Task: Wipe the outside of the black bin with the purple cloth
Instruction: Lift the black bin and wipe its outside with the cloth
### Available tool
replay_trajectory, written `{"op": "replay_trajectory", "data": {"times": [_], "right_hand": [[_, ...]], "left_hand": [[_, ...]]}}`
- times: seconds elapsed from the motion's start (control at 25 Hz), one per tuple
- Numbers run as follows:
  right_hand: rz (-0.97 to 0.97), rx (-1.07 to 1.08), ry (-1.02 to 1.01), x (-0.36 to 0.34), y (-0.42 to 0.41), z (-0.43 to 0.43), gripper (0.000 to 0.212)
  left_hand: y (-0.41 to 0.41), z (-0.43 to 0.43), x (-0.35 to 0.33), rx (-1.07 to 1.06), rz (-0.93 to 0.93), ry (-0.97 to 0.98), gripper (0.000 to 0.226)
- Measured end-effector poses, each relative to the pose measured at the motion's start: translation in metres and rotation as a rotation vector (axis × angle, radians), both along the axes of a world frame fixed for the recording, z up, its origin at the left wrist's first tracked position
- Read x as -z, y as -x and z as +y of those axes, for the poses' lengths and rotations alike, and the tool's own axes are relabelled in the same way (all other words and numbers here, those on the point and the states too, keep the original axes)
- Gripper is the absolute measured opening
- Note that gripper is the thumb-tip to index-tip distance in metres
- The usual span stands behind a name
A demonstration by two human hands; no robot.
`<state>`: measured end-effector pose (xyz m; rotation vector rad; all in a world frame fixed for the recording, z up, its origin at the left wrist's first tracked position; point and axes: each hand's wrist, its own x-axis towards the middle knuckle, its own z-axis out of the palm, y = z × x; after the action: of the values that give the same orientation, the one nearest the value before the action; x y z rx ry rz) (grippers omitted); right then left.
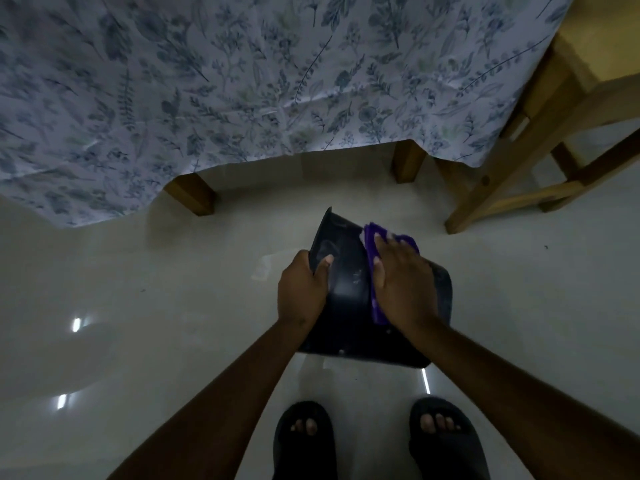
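Observation:
The black bin (346, 271) is tilted on the pale floor in front of me, with its open mouth turned to the left. My left hand (304, 289) grips its rim, thumb inside the opening. My right hand (401, 282) lies flat on the bin's outer wall and presses the purple cloth (377, 296) against it. Most of the cloth is hidden under my palm; its edges show above my fingers and along my thumb.
A table under a floral cloth (242, 81) stands just beyond the bin, with wooden legs (192, 194) close by. A wooden chair or stool frame (519, 168) is at the right. My feet in dark slippers (304, 438) stand on the glossy floor below the bin.

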<state>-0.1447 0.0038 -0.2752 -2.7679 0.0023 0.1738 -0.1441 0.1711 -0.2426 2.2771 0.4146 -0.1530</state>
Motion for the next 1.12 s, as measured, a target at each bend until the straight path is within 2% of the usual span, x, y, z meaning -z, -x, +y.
{"op": "replay_trajectory", "data": {"times": [0.12, 0.24, 0.36, 0.44, 0.52, 0.6, 0.72, 0.76, 0.84, 0.92, 0.96, 1.04, 1.12], "right_hand": [[-0.062, -0.144, 0.069, -0.004, 0.055, 0.023, 0.058], [-0.100, -0.261, 0.045, -0.002, 0.034, 0.031, 0.056], [-0.018, -0.091, 0.015, 0.000, -0.016, 0.014, 0.053], [0.021, 0.028, -0.006, 0.004, -0.009, -0.001, 0.053], [-0.024, -0.037, 0.091, 0.006, 0.032, -0.001, 0.055], [-0.069, -0.152, 0.104, 0.005, 0.070, 0.008, 0.059], [-0.063, -0.169, 0.040, 0.003, 0.034, 0.006, 0.056], [-0.035, -0.118, 0.008, 0.004, 0.008, 0.000, 0.052], [0.182, 0.012, -0.097, 0.007, -0.039, -0.022, 0.046], [0.405, 0.110, -0.166, 0.011, -0.055, -0.040, 0.047], [0.412, 0.153, -0.152, 0.010, -0.049, -0.041, 0.048], [0.216, 0.151, -0.044, 0.014, -0.014, -0.029, 0.050], [0.044, 0.004, 0.045, 0.005, 0.038, -0.001, 0.055]], "left_hand": [[-0.005, -0.003, -0.001, 0.018, 0.035, -0.061, 0.033], [-0.001, -0.003, -0.002, 0.041, 0.017, -0.059, 0.032], [0.003, 0.002, 0.000, 0.022, 0.012, -0.029, 0.035], [0.003, 0.002, 0.000, 0.014, 0.010, -0.003, 0.035], [0.004, 0.001, 0.000, 0.008, 0.017, -0.016, 0.036], [0.004, 0.001, 0.003, 0.009, 0.007, -0.055, 0.036], [0.006, 0.000, -0.001, 0.039, -0.033, -0.052, 0.033], [0.007, 0.000, -0.002, 0.031, -0.040, -0.044, 0.032], [0.017, 0.000, -0.003, 0.016, -0.031, -0.042, 0.029], [0.022, 0.001, -0.007, -0.001, -0.011, -0.059, 0.030], [0.020, 0.002, -0.008, -0.010, -0.001, -0.074, 0.031], [0.005, -0.001, -0.010, -0.002, 0.044, -0.122, 0.030], [-0.020, -0.010, -0.011, 0.010, 0.126, -0.170, 0.030]]}}
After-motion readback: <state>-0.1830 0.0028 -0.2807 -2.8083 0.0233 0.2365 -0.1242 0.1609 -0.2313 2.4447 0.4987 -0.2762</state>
